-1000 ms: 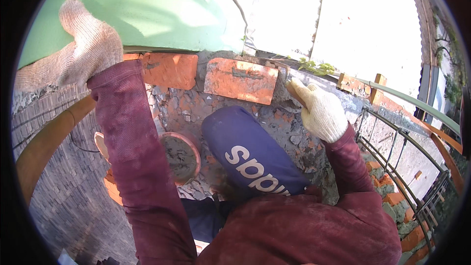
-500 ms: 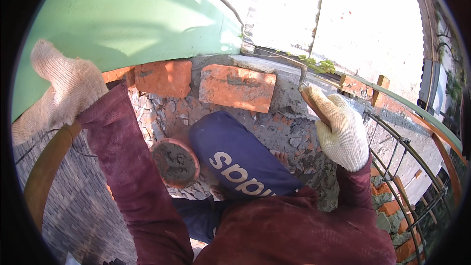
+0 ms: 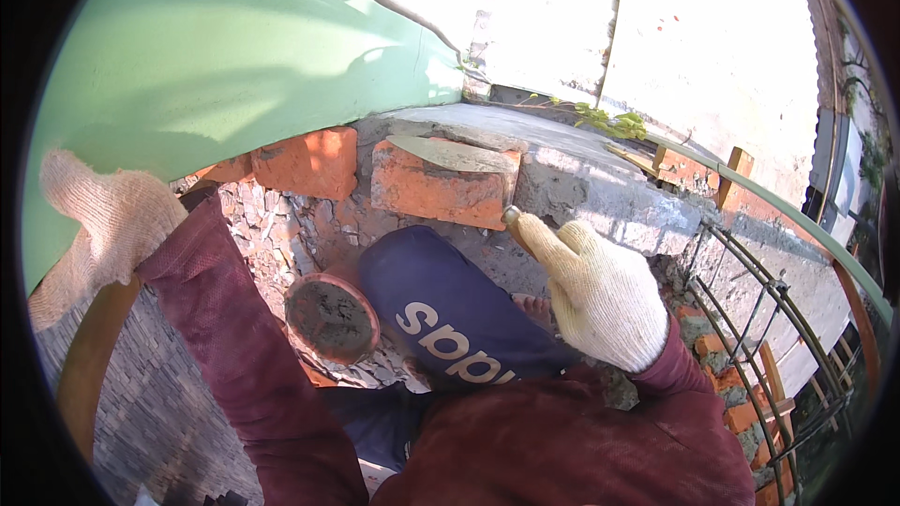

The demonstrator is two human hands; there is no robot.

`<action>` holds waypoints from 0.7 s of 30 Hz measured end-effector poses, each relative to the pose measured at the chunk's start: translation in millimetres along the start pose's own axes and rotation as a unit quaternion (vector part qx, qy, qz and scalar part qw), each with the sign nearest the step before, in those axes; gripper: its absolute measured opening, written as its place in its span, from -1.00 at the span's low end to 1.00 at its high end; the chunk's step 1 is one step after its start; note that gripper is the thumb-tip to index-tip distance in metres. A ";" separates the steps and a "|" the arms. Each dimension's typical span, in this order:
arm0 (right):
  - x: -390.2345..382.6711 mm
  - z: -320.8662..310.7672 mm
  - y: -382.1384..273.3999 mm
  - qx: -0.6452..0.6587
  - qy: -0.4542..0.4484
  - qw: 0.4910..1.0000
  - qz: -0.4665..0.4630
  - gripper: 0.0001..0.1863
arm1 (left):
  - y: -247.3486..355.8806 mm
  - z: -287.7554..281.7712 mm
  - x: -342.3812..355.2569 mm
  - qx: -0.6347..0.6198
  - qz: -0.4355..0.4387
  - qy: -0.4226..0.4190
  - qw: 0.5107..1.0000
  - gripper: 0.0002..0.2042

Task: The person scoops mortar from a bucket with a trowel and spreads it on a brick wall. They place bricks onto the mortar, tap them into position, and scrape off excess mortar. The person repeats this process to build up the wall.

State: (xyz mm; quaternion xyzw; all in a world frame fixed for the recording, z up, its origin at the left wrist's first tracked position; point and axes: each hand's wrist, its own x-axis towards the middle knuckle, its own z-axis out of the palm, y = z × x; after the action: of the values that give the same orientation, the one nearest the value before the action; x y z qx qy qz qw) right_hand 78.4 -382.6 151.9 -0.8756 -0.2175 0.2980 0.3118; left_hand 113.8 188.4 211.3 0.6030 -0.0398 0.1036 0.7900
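Observation:
My right hand (image 3: 605,290), in a pale knitted glove, is closed around the handle of a trowel (image 3: 455,155). The trowel's grey blade lies over the top of an orange brick (image 3: 436,189), which is set in grey mortar on the curved wall. At the far left my gloved left hand (image 3: 112,215) rests by the lower edge of a green panel (image 3: 272,56), its fingers apart. A curved wooden bar (image 3: 94,365) passes just under that hand. Between my arms stands a round bucket (image 3: 330,317) of grey mortar.
Another orange brick (image 3: 309,164) sits left of the trowel. Wall top (image 3: 600,187) carries grey mortar to the right. A steel rebar cage (image 3: 750,309) curves along the right side above rough brickwork. A grey cable (image 3: 384,5) crosses the panel, and green leaves (image 3: 609,122) hang beyond the wall.
My right hand has come left and nearer to me, bringing the trowel blade onto the brick. My left hand sits slightly lower in the picture, still beside the green panel.

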 end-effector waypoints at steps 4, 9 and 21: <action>-12.2 -19.3 32.8 0.094 0.045 0.993 0.046 -0.20 | 6.6 7.1 -0.4 -0.011 0.023 0.004 1.000 -0.29; 57.9 -18.0 118.4 0.056 0.055 0.995 0.059 -0.51 | 6.3 12.0 1.8 -0.010 0.030 0.008 0.999 -0.31; 195.4 51.0 174.7 -0.085 0.034 0.983 -0.156 -0.64 | -2.1 17.9 3.0 -0.005 0.029 0.003 1.000 -0.36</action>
State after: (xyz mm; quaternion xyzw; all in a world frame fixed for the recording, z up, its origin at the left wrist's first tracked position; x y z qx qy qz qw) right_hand 221.2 -374.8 -73.7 -0.8637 -0.3655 0.1959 0.2863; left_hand 118.3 171.1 214.7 0.5975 -0.0551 0.1284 0.7896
